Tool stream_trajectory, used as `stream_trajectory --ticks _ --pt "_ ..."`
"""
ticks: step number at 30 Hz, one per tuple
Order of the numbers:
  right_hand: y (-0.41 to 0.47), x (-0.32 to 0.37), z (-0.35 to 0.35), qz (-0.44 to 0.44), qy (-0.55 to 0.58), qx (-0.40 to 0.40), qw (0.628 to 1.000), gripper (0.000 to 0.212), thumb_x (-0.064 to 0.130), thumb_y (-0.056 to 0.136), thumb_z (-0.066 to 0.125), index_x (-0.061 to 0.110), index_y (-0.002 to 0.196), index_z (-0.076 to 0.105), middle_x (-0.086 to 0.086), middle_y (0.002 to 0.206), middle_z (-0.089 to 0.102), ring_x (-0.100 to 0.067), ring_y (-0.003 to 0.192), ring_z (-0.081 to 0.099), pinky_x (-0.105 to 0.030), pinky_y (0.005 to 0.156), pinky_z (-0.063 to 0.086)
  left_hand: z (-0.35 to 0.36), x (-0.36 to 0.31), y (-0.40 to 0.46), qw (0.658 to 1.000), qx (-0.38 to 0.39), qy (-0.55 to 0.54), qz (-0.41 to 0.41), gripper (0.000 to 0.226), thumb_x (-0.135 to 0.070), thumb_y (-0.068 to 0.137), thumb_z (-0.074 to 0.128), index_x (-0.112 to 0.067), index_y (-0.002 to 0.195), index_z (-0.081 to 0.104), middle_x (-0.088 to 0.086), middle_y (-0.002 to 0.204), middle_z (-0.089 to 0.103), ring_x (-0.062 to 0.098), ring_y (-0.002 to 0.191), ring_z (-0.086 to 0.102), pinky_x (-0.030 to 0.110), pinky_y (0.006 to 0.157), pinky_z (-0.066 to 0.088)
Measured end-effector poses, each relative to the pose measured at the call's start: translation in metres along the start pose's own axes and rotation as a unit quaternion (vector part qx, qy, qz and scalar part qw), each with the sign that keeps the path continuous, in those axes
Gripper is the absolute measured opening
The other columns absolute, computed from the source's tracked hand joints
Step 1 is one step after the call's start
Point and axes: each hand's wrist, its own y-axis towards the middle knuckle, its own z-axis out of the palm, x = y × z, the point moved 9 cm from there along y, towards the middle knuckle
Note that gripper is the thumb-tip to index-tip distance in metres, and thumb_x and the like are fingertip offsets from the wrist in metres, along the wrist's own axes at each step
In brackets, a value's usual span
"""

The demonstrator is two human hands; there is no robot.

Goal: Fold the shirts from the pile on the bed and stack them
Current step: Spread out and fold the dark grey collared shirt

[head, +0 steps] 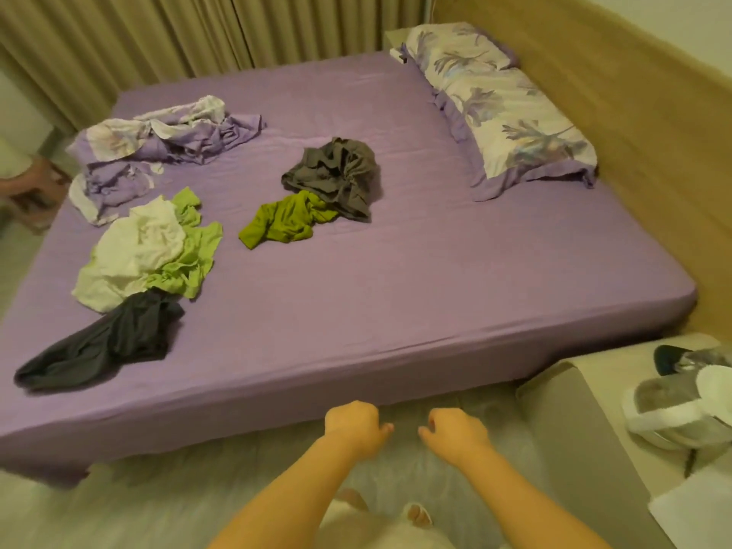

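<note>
Left hand [353, 427]: low at the near edge of the bed, fingers loosely curled, holding nothing.
Right hand [455, 431]: just beside the left, apart from it, fingers also loosely curled and empty.
Bed [396, 291]: purple sheet, broad bare middle where folding could be done; no folded stack is on it yet.
Left pile: a white shirt [138, 247] lies crumpled on a light green shirt [194, 263], with a dark grey shirt [107, 342] trailing toward the near left corner.
Middle pile: an olive green shirt [285, 221] touches a grey shirt [336, 176] bunched behind it, farther from the hands.
Far left: a rumpled floral bedcover [158, 148]; far right, two pillows [503, 109].
Handling: the shirts look light, limp and thin; they should drape and collapse, not hold shape.
Grip, as a judgement: pinch at both shoulder seams or the collar, lift and shake flat.
Progress: the task appears barely begun; the dark grey shirt is nearest.
</note>
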Motion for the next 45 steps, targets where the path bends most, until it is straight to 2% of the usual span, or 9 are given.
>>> stream_trajectory --ticks 5,10,13,14,16,19,22,32,45 --pt "0.028 0.013 -0.02 -0.028 -0.01 -0.001 1.0 0.034 0.044 0.094 0.042 0.018 0.108 0.058 -0.002 0.11 0.064 -0.023 0.101 0.06 -0.031 0.078 0.043 -0.02 0.013 0.02 1.0 -0.003 -0.003 -0.019 0.044 -0.052 0.094 0.039 -0.014 0.098 0.063 0.006 0.097 0.067 0.026 0.091 0.064 0.035 0.074 0.049" --pt "0.056 0.025 -0.058 -0.033 -0.026 -0.016 0.999 0.034 0.042 0.096 0.04 0.016 0.109 0.057 -0.004 0.111 0.063 -0.025 0.1 0.059 -0.034 0.081 0.043 -0.05 0.023 0.048 1.0 -0.001 -0.006 -0.016 0.045 -0.051 0.095 0.038 -0.013 0.09 0.062 0.012 0.084 0.061 0.03 0.09 0.063 0.037 0.076 0.05" --pt "0.076 0.03 -0.086 -0.028 -0.031 -0.029 0.999 0.036 0.043 0.096 0.041 0.016 0.111 0.058 -0.005 0.113 0.063 -0.025 0.102 0.059 -0.034 0.082 0.047 -0.067 0.03 0.068 1.0 0.001 -0.009 -0.015 0.046 -0.052 0.096 0.038 -0.015 0.07 0.048 0.005 0.068 0.048 0.03 0.077 0.054 0.037 0.069 0.045" --pt "0.082 0.032 -0.094 -0.025 -0.032 -0.035 0.999 0.037 0.044 0.096 0.041 0.016 0.111 0.059 -0.006 0.114 0.063 -0.026 0.102 0.059 -0.034 0.081 0.048 -0.074 0.032 0.076 1.0 0.002 -0.009 -0.011 0.046 -0.052 0.096 0.037 -0.015 0.071 0.049 0.005 0.071 0.05 0.03 0.081 0.056 0.037 0.07 0.045" --pt "0.094 0.035 -0.106 -0.017 -0.03 -0.04 0.999 0.036 0.043 0.096 0.041 0.015 0.11 0.059 -0.007 0.114 0.063 -0.027 0.102 0.059 -0.034 0.08 0.048 -0.086 0.034 0.093 1.0 0.004 -0.008 0.001 0.046 -0.052 0.096 0.037 -0.013 0.09 0.06 0.009 0.093 0.062 0.031 0.096 0.06 0.037 0.079 0.047" --pt "0.11 0.04 -0.115 -0.002 -0.019 -0.038 0.999 0.037 0.042 0.097 0.04 0.015 0.115 0.058 -0.008 0.117 0.062 -0.028 0.105 0.058 -0.036 0.084 0.049 -0.101 0.034 0.114 1.0 0.0 -0.003 0.019 0.048 -0.052 0.096 0.037 -0.012 0.107 0.061 0.01 0.112 0.063 0.03 0.104 0.059 0.037 0.084 0.047" --pt "0.121 0.046 -0.12 0.005 -0.021 -0.031 0.999 0.038 0.041 0.097 0.041 0.014 0.118 0.057 -0.009 0.121 0.06 -0.029 0.109 0.057 -0.037 0.089 0.049 -0.108 0.036 0.129 1.0 0.002 -0.004 0.023 0.047 -0.052 0.096 0.037 -0.013 0.108 0.06 0.009 0.113 0.063 0.029 0.103 0.059 0.037 0.085 0.047" --pt "0.177 0.057 -0.142 -0.034 -0.06 0.007 0.998 0.037 0.039 0.096 0.04 0.014 0.118 0.056 -0.01 0.122 0.06 -0.03 0.11 0.057 -0.034 0.089 0.046 -0.132 0.048 0.177 0.999 0.022 -0.032 -0.023 0.048 -0.054 0.095 0.037 -0.015 0.111 0.059 0.008 0.115 0.063 0.027 0.106 0.059 0.036 0.088 0.048" --pt "0.285 0.024 -0.223 -0.11 -0.085 0.045 0.989 0.037 0.039 0.094 0.042 0.015 0.116 0.058 -0.009 0.124 0.059 -0.027 0.112 0.057 -0.032 0.089 0.046 -0.212 0.017 0.241 0.991 -0.006 -0.084 -0.102 0.047 -0.052 0.096 0.036 -0.013 0.111 0.059 0.009 0.117 0.061 0.03 0.108 0.057 0.037 0.086 0.046"
